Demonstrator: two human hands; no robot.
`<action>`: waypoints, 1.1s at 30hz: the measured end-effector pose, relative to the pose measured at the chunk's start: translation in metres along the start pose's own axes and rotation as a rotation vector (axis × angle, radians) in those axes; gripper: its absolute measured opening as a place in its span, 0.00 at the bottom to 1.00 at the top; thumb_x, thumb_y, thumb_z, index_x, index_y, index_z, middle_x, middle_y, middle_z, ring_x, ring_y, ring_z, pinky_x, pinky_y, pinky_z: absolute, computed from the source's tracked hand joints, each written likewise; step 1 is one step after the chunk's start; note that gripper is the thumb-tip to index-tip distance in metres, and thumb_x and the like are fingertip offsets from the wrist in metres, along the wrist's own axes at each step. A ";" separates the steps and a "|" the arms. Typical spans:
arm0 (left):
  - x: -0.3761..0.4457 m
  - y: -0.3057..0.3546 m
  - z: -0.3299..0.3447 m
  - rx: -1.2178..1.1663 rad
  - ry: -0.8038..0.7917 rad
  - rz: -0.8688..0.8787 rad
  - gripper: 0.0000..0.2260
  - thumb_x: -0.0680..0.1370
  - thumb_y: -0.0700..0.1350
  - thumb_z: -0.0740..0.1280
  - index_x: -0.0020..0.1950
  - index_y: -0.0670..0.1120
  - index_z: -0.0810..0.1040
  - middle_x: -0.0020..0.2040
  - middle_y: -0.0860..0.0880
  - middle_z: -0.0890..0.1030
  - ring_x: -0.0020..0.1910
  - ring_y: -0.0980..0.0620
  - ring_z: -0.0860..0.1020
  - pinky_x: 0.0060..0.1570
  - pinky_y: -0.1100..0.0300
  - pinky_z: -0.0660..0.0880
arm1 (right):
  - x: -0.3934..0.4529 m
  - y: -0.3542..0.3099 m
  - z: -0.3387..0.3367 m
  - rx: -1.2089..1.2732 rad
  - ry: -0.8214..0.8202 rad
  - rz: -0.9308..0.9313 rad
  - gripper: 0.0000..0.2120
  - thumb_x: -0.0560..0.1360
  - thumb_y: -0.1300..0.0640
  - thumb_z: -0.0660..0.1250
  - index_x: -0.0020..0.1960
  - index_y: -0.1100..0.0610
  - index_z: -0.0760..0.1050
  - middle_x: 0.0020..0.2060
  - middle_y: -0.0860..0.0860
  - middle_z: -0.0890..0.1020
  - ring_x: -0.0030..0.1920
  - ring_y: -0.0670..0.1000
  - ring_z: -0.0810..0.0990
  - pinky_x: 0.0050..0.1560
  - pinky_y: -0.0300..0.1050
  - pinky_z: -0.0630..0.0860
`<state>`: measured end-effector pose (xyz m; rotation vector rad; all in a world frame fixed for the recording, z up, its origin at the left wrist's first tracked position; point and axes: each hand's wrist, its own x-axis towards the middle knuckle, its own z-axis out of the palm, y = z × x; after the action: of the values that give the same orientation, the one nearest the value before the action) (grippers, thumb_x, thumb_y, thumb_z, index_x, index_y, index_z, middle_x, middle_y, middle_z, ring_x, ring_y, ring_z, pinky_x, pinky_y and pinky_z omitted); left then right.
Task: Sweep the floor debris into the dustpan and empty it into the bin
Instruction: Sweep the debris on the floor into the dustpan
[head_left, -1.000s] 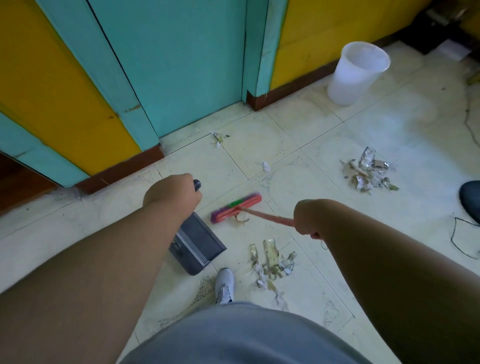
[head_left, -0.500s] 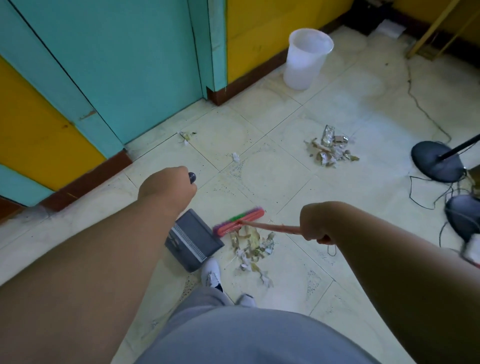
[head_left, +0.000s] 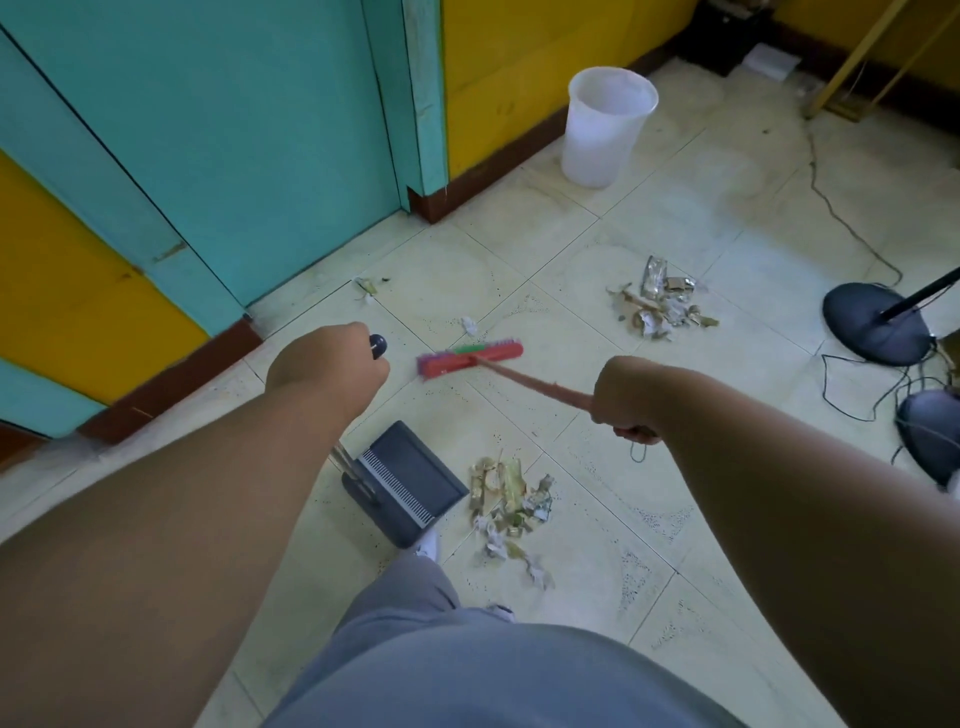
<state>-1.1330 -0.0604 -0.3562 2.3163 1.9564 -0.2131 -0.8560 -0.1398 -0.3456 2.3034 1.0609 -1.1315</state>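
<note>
My left hand (head_left: 327, 364) grips the top of the long handle of a dark grey dustpan (head_left: 408, 483) standing on the tiled floor. My right hand (head_left: 626, 397) grips the reddish handle of a broom whose red head (head_left: 470, 358) with purple and green bristles sits well beyond the pan. A pile of torn paper and foil debris (head_left: 511, 499) lies just right of the pan's open mouth. A second debris pile (head_left: 660, 304) lies further off to the right. Small scraps (head_left: 469, 325) lie near the broom head. The white plastic bin (head_left: 605, 127) stands by the yellow wall.
A teal door and frame (head_left: 249, 156) fill the upper left. Two black round stand bases (head_left: 875, 325) with loose cables (head_left: 852, 384) sit at the right edge. My shoe (head_left: 428, 545) is just below the dustpan. Another scrap (head_left: 366, 287) lies near the door.
The broom head has moved away from the debris by the pan, out toward the far scraps. The debris pile now lies next to the pan's mouth.
</note>
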 end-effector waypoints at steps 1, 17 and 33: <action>0.008 -0.004 -0.003 -0.003 0.009 -0.005 0.08 0.80 0.49 0.59 0.48 0.45 0.70 0.39 0.46 0.74 0.40 0.45 0.75 0.36 0.57 0.71 | 0.007 -0.011 -0.001 0.022 0.016 0.003 0.08 0.79 0.60 0.60 0.53 0.65 0.71 0.33 0.55 0.73 0.28 0.51 0.70 0.27 0.41 0.68; 0.192 -0.054 0.003 -0.093 -0.004 0.055 0.10 0.80 0.51 0.60 0.44 0.45 0.71 0.31 0.50 0.69 0.36 0.45 0.75 0.35 0.57 0.70 | 0.166 -0.207 -0.061 0.150 0.117 -0.020 0.07 0.77 0.64 0.65 0.42 0.63 0.68 0.35 0.56 0.76 0.35 0.53 0.78 0.43 0.44 0.81; 0.173 -0.025 0.003 -0.044 -0.085 0.141 0.09 0.81 0.50 0.58 0.46 0.46 0.67 0.32 0.48 0.69 0.37 0.44 0.72 0.34 0.56 0.64 | 0.086 -0.113 -0.057 -0.134 -0.015 0.037 0.18 0.81 0.63 0.60 0.70 0.66 0.68 0.35 0.52 0.68 0.38 0.48 0.71 0.51 0.42 0.73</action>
<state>-1.1293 0.1116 -0.3882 2.3642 1.7334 -0.2491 -0.8780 0.0079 -0.3778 2.1980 1.0515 -1.0301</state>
